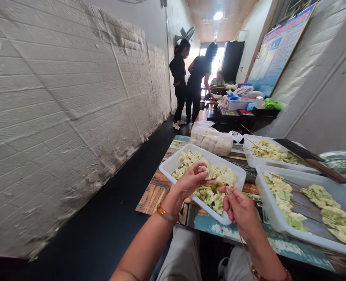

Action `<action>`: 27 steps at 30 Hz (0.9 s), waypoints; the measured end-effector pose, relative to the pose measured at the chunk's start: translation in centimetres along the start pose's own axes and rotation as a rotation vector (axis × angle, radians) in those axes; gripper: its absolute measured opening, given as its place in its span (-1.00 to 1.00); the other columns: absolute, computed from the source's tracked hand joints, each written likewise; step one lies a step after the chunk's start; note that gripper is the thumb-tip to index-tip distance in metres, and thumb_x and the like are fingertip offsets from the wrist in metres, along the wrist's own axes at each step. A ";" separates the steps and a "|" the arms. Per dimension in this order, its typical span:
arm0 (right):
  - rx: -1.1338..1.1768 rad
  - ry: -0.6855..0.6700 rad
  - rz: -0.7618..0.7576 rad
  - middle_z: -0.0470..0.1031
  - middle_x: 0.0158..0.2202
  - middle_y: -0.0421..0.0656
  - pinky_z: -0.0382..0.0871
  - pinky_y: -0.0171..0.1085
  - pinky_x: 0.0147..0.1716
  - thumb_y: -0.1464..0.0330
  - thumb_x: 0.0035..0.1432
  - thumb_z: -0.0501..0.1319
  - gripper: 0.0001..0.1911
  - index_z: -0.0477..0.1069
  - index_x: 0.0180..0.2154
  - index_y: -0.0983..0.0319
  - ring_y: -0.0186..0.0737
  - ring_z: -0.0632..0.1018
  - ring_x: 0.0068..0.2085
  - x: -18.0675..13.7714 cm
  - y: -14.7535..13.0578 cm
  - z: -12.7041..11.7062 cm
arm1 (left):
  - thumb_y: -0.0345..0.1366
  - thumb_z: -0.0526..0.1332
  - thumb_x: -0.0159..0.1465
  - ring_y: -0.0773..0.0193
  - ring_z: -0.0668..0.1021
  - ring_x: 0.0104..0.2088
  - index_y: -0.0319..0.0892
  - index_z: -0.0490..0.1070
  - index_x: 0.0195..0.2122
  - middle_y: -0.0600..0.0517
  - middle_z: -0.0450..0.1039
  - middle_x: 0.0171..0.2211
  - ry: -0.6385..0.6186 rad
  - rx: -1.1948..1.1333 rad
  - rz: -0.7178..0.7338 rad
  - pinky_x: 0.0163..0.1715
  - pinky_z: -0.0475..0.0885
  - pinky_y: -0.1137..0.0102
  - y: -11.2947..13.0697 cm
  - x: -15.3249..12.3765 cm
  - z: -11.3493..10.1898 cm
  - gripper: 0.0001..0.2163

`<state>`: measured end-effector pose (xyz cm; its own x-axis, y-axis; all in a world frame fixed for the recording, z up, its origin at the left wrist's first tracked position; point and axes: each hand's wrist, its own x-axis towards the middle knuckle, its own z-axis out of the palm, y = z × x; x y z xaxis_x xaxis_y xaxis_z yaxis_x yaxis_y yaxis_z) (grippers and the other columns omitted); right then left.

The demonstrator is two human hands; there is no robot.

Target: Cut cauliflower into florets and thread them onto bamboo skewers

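My right hand pinches a thin bamboo skewer, whose lower end slants down past my wrist. A pale cauliflower floret is at the skewer's upper end, just above my fingertips. To its left, my left hand hovers over a white plastic tray, fingers loosely curled and apart from the thumb. I see nothing plainly held in it. Loose cauliflower pieces lie in that tray, partly hidden by my hands.
At right, a second white tray holds skewered cauliflower. Behind it, a wooden-handled cleaver lies across another tray of skewers. A bag of pale, rounded pieces sits at the table's far side. Two people stand beyond.
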<state>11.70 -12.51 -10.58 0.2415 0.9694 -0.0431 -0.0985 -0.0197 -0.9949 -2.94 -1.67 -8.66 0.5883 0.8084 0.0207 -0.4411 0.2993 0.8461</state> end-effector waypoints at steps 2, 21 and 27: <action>0.023 0.013 0.006 0.28 -0.63 -0.35 -0.02 -0.49 -0.79 -0.02 0.08 0.21 -0.53 0.38 -0.19 0.24 -0.51 0.20 -0.74 0.0 0.0 0.0 | -0.24 0.44 -0.05 0.37 0.46 -0.35 -0.19 0.43 -0.17 0.07 0.36 -0.35 -0.008 0.038 0.010 -0.18 0.46 0.28 -0.1 0.0 0.1 -0.59; -1.352 0.036 -0.301 0.60 -0.32 0.02 0.40 -0.27 -0.37 0.39 0.22 0.06 -0.74 0.52 -0.33 0.32 -0.09 0.60 -0.28 5.1 -5.0 -1.2 | -0.09 0.45 -0.14 0.31 0.50 -0.37 -0.20 0.46 -0.26 0.03 0.51 -0.31 0.321 0.363 0.030 -0.42 0.43 0.48 -0.1 2.5 0.2 -0.55; -1.434 -0.110 -0.360 0.61 -0.35 0.00 0.42 -0.25 -0.42 0.35 0.13 0.19 -0.81 0.53 -0.38 0.32 -0.07 0.61 -0.32 4.6 -6.8 -1.7 | -0.08 0.46 -0.17 0.36 0.46 -0.44 -0.16 0.47 -0.35 0.08 0.51 -0.39 0.314 0.443 0.030 -0.47 0.38 0.51 -0.2 2.5 0.8 -0.60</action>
<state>15.09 -8.34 -4.20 -0.0333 0.9864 0.1611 0.9794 0.0644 -0.1916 -0.82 -0.12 -8.33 0.3194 0.9461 -0.0543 -0.0872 0.0864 0.9924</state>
